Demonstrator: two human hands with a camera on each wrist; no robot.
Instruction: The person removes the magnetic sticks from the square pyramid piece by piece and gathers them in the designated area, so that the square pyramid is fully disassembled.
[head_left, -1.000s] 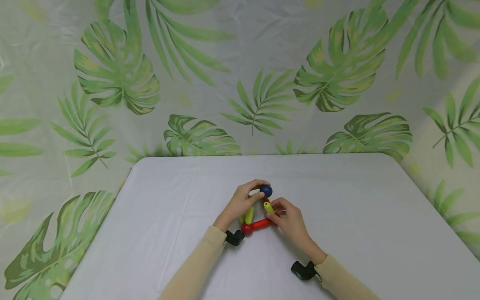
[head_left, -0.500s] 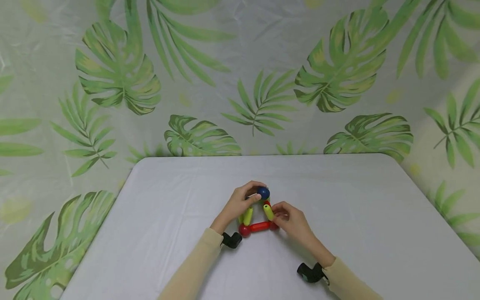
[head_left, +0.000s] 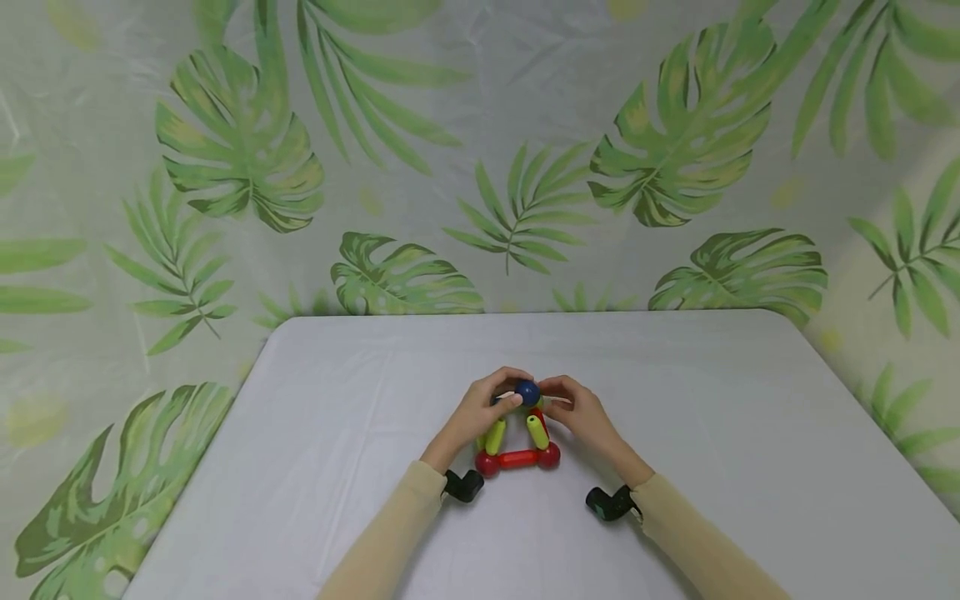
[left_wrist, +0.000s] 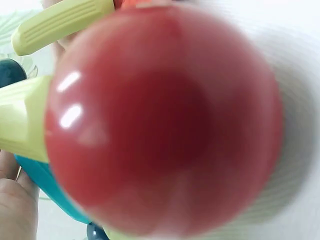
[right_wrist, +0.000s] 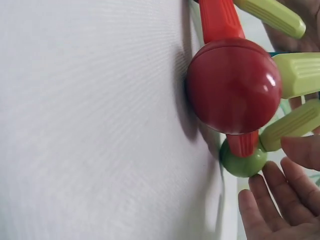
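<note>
A ball-and-rod construction stands on the table. At its front, a red rod [head_left: 518, 458] joins one red ball [head_left: 487, 463] to another red ball [head_left: 549, 456]. Yellow-green rods rise from these balls, one on the left [head_left: 496, 437] and one on the right [head_left: 537, 432]. My left hand [head_left: 480, 408] grips a dark blue ball [head_left: 528, 392] at the top, thumb in front. Behind the right side is my right hand [head_left: 588, 417], its fingers apart beside a green ball [right_wrist: 243, 159]; the thumb overlaps a slanted yellow-green rod [right_wrist: 292, 125] in the right wrist view.
A teal rod [left_wrist: 50, 187] shows behind the large red ball in the left wrist view. Black wrist cameras [head_left: 611, 503] hang below both wrists. The white table [head_left: 360, 367] ends at a leaf-patterned backdrop [head_left: 510, 217].
My right hand has left the front right yellow-green rod, which now stands on the red ball, and moved back beside the blue ball. My left hand has lowered the blue ball slightly.
</note>
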